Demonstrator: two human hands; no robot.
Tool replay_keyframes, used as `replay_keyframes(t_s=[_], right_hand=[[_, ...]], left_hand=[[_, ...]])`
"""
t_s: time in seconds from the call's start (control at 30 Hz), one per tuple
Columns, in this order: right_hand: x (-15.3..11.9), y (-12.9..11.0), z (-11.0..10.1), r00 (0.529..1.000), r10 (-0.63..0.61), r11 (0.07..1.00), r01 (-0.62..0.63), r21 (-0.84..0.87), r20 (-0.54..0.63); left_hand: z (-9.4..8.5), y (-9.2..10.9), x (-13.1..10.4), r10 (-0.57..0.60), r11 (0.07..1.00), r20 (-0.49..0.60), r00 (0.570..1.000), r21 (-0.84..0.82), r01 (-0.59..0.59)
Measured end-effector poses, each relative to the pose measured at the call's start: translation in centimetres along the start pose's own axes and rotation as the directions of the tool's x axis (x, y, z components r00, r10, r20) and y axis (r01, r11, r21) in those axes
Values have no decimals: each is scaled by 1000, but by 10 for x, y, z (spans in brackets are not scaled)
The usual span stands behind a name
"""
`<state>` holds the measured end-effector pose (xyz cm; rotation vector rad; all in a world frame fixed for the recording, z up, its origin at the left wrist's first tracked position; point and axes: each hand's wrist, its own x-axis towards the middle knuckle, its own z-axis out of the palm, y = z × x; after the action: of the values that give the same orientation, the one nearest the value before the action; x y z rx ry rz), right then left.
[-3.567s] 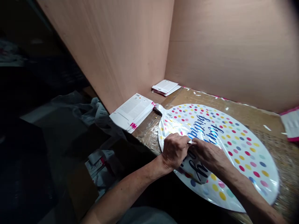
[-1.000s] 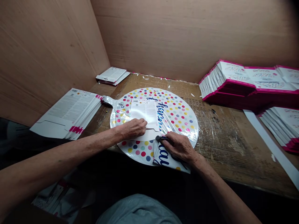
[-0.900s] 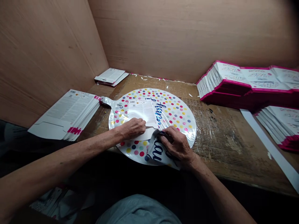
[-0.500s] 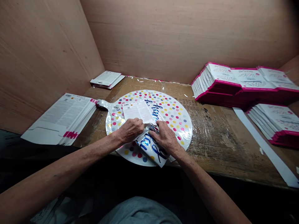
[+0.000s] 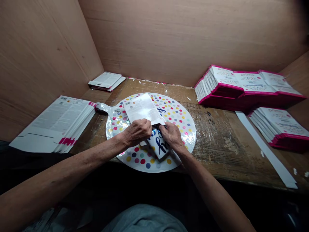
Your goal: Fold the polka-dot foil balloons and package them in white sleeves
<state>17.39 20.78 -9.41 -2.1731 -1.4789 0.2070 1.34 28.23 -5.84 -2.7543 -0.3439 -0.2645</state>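
A round, flat foil balloon [image 5: 183,129] with coloured dots and a tail at its left lies on the bench. On top of it rests a white printed card envelope [image 5: 142,108], its mouth toward me. My left hand [image 5: 140,131] is closed in a fist at the left of that mouth, gripping the envelope's edge. A folded foil balloon [image 5: 159,145] with blue lettering sits at the mouth, its far end hidden by the envelope and fingers. My right hand [image 5: 172,134] pinches the folded balloon close to the envelope's right corner.
Stacked white envelopes [image 5: 53,120] lie at left, with a smaller pile [image 5: 106,80] behind. Pink-edged printed envelopes [image 5: 251,82] are stacked at back right, another stack [image 5: 280,125] nearer. A white strip [image 5: 265,149] crosses the right side. Wooden panels [image 5: 149,42] enclose the bench [image 5: 217,145].
The envelope has tilted and come nearer over the folded balloon, covering more of its lettering. The folded balloon has moved away from me toward the mouth. The view has shifted slightly.
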Motion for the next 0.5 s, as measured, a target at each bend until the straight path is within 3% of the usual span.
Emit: replay_keyframes(t_s=[0.07, 0.1, 0.13, 0.17, 0.2, 0.27, 0.3, 0.33, 0.37, 0.4, 0.43, 0.5], right_hand=[[3, 4, 5, 989, 36, 999, -30, 42, -142], [6, 6, 7, 980, 43, 996, -27, 87, -194], [9, 8, 8, 973, 40, 989, -6, 149, -228], [12, 11, 9, 969, 28, 975, 27, 219, -246], [15, 13, 8, 968, 15, 957, 59, 283, -252], [16, 18, 5, 973, -22, 931, 104, 349, -231], [13, 19, 3, 974, -47, 931, 123, 344, -220], [8, 21, 2, 974, -86, 937, 151, 315, -210], [1, 22, 1, 966, -136, 946, 193, 262, -221], [-9, 24, 1, 945, -199, 943, 257, 211, -260], [-20, 27, 1, 907, -304, 921, 358, 153, -290], [-46, 34, 3, 807, -522, 838, 545, 8, -276]], left_hand=[[4, 5, -5, -78, 996, -128, 989, -45, 72], [7, 9, -8, -175, 982, -221, 959, -103, 156], [11, 14, -10, -310, 946, -314, 897, -195, 259], [15, 20, -13, -467, 876, -378, 799, -323, 359], [19, 28, -14, -627, 765, -393, 673, -474, 436], [27, 45, -15, -867, 443, -234, 440, -766, 465], [30, 53, -13, -925, 256, -94, 367, -869, 424], [33, 61, -11, -937, 64, 71, 342, -928, 367], [35, 66, -9, -934, -100, 209, 290, -932, 348], [37, 70, -6, -923, -222, 306, 233, -919, 327], [38, 73, -4, -927, -290, 345, 148, -908, 302], [35, 76, -4, -914, -365, 397, 83, -894, 259]])
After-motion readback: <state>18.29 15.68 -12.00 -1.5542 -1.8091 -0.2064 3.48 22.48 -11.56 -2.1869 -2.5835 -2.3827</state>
